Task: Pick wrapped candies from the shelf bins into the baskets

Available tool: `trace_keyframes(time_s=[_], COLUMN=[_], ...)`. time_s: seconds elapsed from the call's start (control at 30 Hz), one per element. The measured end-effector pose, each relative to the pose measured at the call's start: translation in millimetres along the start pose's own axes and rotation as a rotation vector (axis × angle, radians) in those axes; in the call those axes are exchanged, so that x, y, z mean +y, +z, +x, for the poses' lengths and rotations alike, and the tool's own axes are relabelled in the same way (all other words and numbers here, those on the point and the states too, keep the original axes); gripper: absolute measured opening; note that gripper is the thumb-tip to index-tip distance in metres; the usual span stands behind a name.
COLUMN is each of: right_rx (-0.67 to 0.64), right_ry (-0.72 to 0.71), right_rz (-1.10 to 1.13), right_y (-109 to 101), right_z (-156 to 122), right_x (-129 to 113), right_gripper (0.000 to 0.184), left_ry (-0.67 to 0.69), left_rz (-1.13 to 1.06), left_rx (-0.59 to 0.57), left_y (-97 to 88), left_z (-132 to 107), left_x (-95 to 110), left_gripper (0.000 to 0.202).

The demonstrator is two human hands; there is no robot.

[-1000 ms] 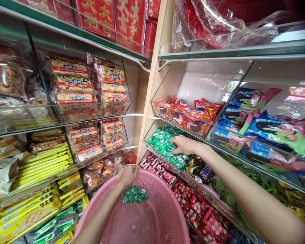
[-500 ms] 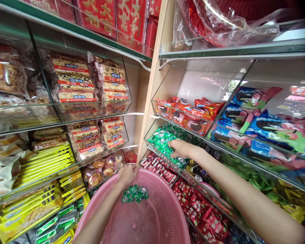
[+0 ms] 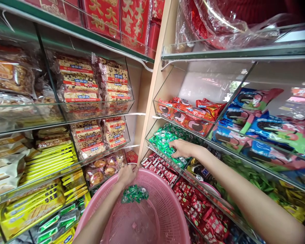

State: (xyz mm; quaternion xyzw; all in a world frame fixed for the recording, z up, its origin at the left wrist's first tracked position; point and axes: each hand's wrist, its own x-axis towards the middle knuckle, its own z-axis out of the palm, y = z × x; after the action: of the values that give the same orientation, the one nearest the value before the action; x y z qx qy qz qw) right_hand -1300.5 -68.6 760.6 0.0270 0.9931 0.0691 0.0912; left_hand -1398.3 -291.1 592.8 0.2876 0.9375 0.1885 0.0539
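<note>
My left hand (image 3: 127,174) grips the far rim of a pink plastic basket (image 3: 165,210) held low in front of me. A small heap of green-wrapped candies (image 3: 134,194) lies inside the basket just below that hand. My right hand (image 3: 182,148) reaches into a glass bin of the same green candies (image 3: 162,139) on the right-hand shelf, its fingers curled down into the pile. What those fingers hold is hidden among the wrappers.
Glass bins on the right hold red snack packs (image 3: 190,115), blue cookie packs (image 3: 256,125) and red chocolate bars (image 3: 162,167) below. Left shelves carry nut-bar packs (image 3: 78,88) and yellow wafer packs (image 3: 48,162). Red boxes (image 3: 117,17) line the top shelf.
My right hand has shifted slightly left and its fingers have curled deeper into the green candy pile. The left hand and basket have stayed put.
</note>
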Motion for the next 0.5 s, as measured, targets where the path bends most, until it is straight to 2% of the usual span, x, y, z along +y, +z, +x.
trace_keyframes(time_s=[0.23,0.4,0.5], right_rx=[0.029,0.166,0.227], right_ry=[0.011,-0.050,-0.077], right_rz=[0.008,0.122,0.171], right_y=[3.3,-7.2,-17.6], right_z=[-0.6,-4.7,-10.1], right_x=[-2.5,2.8,-3.6], right_gripper=[0.012,0.017,0.020], left_ry=[-0.003,0.005,0.009], left_rz=[0.001,0.010,-0.001], left_rx=[-0.021,-0.013,-0.014], left_y=[-5.0,-5.0,-3.2], left_z=[-2.4,-2.2,-1.5], left_x=[2.4,1.3,0.0], left_gripper=[0.050,0.051,0.050])
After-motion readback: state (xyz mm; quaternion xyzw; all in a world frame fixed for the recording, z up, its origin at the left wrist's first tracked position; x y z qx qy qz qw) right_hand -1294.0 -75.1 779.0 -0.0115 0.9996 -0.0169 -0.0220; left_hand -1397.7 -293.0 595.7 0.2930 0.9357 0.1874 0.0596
